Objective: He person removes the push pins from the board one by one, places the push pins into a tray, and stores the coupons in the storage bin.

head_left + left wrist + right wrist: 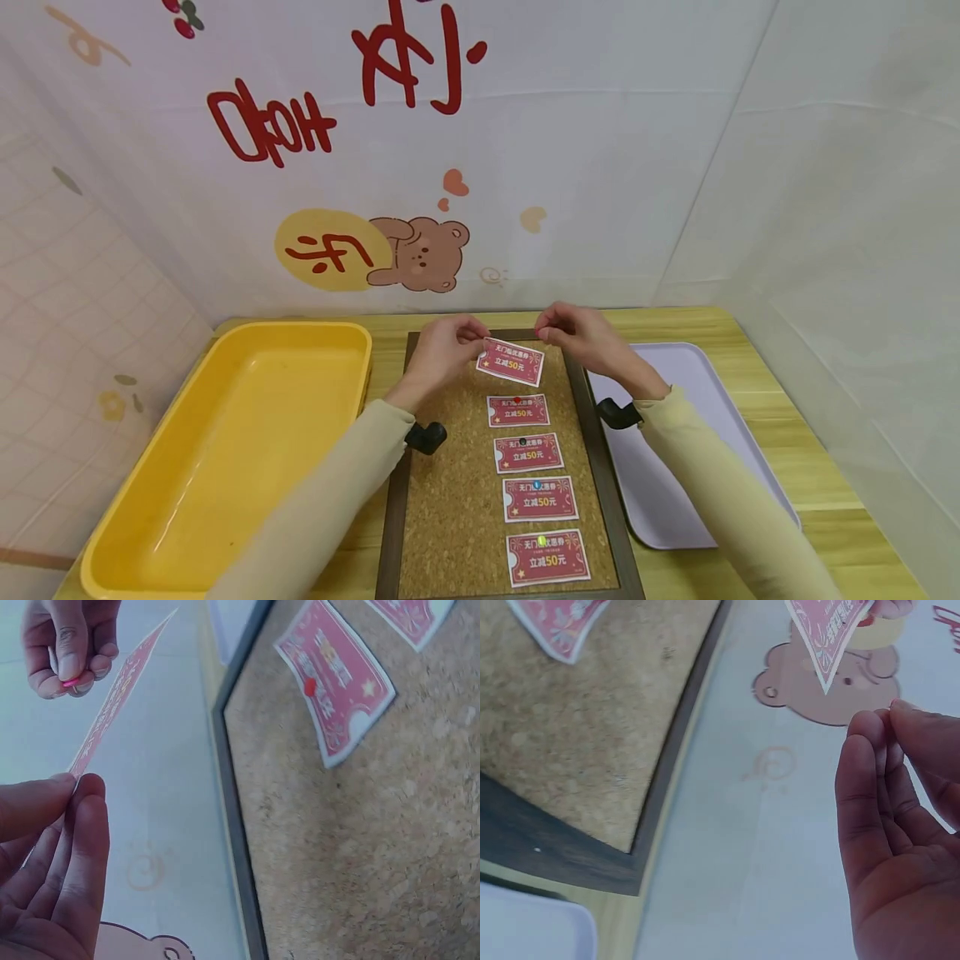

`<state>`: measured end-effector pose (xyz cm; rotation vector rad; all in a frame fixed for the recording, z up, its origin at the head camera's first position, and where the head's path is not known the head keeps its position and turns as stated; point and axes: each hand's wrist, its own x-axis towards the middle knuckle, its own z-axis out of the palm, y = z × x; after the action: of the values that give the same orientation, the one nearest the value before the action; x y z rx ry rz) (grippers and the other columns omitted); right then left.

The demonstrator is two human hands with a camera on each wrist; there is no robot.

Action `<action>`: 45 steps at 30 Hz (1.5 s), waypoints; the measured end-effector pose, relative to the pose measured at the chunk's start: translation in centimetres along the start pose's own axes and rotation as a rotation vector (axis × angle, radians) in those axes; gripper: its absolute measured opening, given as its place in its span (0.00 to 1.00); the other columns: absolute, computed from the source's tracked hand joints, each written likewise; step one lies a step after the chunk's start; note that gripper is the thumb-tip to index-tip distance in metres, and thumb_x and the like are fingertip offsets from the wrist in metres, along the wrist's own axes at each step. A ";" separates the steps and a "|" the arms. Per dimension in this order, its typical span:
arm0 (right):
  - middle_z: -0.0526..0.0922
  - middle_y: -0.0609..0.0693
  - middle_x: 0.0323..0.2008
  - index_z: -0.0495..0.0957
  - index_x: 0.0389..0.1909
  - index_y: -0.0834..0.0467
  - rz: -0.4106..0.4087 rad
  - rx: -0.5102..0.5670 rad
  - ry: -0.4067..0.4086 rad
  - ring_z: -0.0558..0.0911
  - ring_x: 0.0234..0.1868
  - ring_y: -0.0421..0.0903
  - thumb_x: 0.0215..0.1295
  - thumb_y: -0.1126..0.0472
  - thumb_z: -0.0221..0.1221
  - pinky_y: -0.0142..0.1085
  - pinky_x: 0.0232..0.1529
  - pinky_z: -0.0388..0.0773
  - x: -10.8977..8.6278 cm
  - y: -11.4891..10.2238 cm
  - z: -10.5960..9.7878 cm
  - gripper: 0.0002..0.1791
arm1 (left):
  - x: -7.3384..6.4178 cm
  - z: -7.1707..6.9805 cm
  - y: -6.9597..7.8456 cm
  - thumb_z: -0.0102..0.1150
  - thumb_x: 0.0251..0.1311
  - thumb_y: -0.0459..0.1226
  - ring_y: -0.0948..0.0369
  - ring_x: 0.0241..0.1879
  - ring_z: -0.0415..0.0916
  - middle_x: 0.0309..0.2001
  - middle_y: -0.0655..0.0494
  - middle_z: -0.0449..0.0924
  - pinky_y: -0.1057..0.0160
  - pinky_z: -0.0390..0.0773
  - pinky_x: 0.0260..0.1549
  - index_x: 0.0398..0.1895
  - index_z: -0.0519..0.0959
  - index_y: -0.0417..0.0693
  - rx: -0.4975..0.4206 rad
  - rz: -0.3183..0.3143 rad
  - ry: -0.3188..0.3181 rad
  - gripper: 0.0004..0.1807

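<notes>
My left hand [441, 354] pinches a red and white paper coupon [517, 364] by its upper left corner, held above the far end of a framed corkboard [446, 525]. In the left wrist view that coupon is seen nearly edge-on between thumb and fingertips. Just to the right, my right hand [588, 340] pinches a small pink push pin [71, 683] between thumb and forefinger, apart from the paper. Below the held coupon, several matching coupons run in a column down the board; the topmost pinned coupon [536, 412] carries a red pin, the nearest coupon [562, 562] a yellow one.
A deep yellow tray [366, 367] stands left of the corkboard, and a shallow lilac tray [712, 400] lies to its right, partly under my right forearm. Behind the wooden table [787, 425] rises a white cloth wall [600, 192] with a printed bear.
</notes>
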<state>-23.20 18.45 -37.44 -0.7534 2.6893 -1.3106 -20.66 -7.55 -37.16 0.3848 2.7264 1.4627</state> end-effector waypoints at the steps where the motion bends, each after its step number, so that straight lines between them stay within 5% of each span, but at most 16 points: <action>1: 0.85 0.55 0.39 0.82 0.46 0.62 -0.008 -0.002 0.005 0.79 0.36 0.53 0.77 0.64 0.59 0.37 0.36 0.74 -0.1 -0.1 -0.1 0.06 | -0.2 -0.2 0.1 0.67 0.68 0.36 0.59 0.40 0.84 0.38 0.55 0.86 0.58 0.80 0.38 0.43 0.85 0.46 -0.009 0.002 0.000 0.04; 18: 0.85 0.54 0.39 0.83 0.44 0.59 -0.085 -0.004 0.088 0.77 0.33 0.45 0.76 0.63 0.61 0.34 0.34 0.73 -2.8 -2.5 -2.1 0.05 | -3.1 -3.5 1.9 0.66 0.69 0.34 0.56 0.37 0.81 0.40 0.53 0.87 0.60 0.78 0.38 0.44 0.86 0.44 -0.115 0.061 0.061 0.05; 38: 0.85 0.51 0.38 0.83 0.42 0.62 -0.107 0.035 0.166 0.82 0.35 0.40 0.72 0.70 0.62 0.28 0.38 0.78 -5.4 -2.4 -3.6 0.03 | -5.9 -9.6 -1.1 0.64 0.72 0.37 0.53 0.39 0.79 0.45 0.48 0.86 0.67 0.76 0.35 0.51 0.86 0.42 -0.022 0.009 0.137 0.11; 45: 0.85 0.54 0.39 0.83 0.44 0.63 -0.067 0.004 0.163 0.82 0.37 0.40 0.73 0.69 0.62 0.28 0.39 0.77 -6.4 -1.4 -4.1 0.04 | -6.8 -11.9 -2.3 0.62 0.73 0.40 0.53 0.43 0.78 0.48 0.47 0.86 0.70 0.79 0.41 0.54 0.84 0.41 -0.001 -0.043 0.146 0.14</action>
<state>-18.10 23.62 -34.81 -0.7750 2.8084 -1.4522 -16.14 -20.04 -33.10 0.2264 2.8251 1.5390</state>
